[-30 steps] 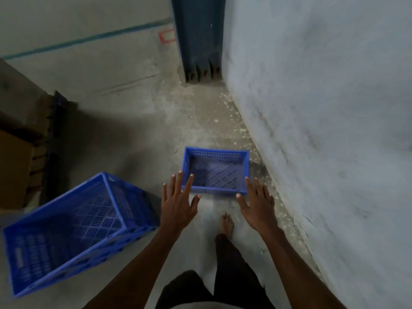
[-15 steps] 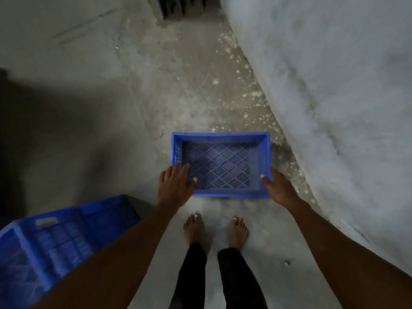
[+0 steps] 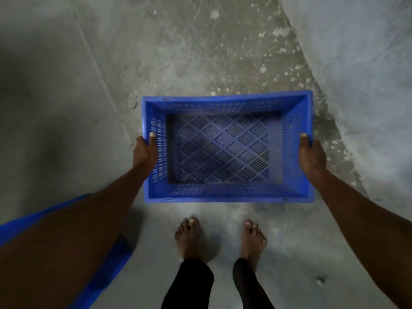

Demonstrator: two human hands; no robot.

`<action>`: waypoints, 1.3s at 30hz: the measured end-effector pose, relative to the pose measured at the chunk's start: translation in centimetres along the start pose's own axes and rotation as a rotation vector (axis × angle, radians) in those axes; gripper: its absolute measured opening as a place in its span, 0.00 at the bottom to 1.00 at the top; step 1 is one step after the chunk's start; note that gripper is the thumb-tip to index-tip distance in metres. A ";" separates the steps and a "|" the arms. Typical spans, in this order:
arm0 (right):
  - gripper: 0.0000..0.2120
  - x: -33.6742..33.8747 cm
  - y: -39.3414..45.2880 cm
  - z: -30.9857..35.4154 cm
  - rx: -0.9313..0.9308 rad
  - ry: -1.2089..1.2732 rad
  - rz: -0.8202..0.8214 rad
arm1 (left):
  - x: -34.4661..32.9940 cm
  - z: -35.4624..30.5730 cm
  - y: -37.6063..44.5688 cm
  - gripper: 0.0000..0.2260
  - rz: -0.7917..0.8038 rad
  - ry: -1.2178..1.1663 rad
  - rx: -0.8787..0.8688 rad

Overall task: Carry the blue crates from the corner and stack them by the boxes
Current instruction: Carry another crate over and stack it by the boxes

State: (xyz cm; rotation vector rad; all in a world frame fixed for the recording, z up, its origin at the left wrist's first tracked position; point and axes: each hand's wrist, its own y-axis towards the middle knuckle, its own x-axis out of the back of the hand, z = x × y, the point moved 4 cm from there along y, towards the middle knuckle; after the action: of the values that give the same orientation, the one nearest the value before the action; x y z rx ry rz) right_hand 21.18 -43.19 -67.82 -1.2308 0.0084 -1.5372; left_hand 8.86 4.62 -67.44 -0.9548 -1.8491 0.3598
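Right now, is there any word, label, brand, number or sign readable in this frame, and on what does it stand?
None can be read.
Blue crate held by the left hand and right hand: only slotted walls and base, no lettering visible.
Second blue crate at lower left: mostly hidden, no text shows.
Floor and wall: unmarked.

floor (image 3: 66, 108): grey concrete, pale flecks and chips scattered toward the wall
wall (image 3: 367, 63): rough whitish surface, right side, meeting the floor on a diagonal
floor groove (image 3: 98, 70): thin line running diagonally, left of centre
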 end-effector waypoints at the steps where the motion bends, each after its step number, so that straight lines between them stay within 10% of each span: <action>1: 0.28 -0.1 0.7 -0.3 -0.020 0.088 0.024 | -0.1 0.2 0.5 0.24 0.011 -0.096 0.038; 8: 0.25 1.2 1.1 0.7 -0.153 0.441 0.313 | 0.6 -1.6 0.0 0.22 0.103 -0.281 0.041; 27: 0.26 40.1 -34.7 21.8 0.051 0.469 0.163 | 36.4 -26.3 -35.1 0.27 0.072 -0.295 -0.225; 39: 0.27 56.0 -56.0 17.8 0.048 0.605 -0.051 | 46.3 -35.6 -51.5 0.25 0.283 -0.254 -0.407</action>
State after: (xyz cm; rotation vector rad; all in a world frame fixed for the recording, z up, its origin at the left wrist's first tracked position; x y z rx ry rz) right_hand 1.82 -51.75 10.53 -0.6944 0.3345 -1.8911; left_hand 6.84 0.13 10.30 -1.5168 -2.0644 0.2882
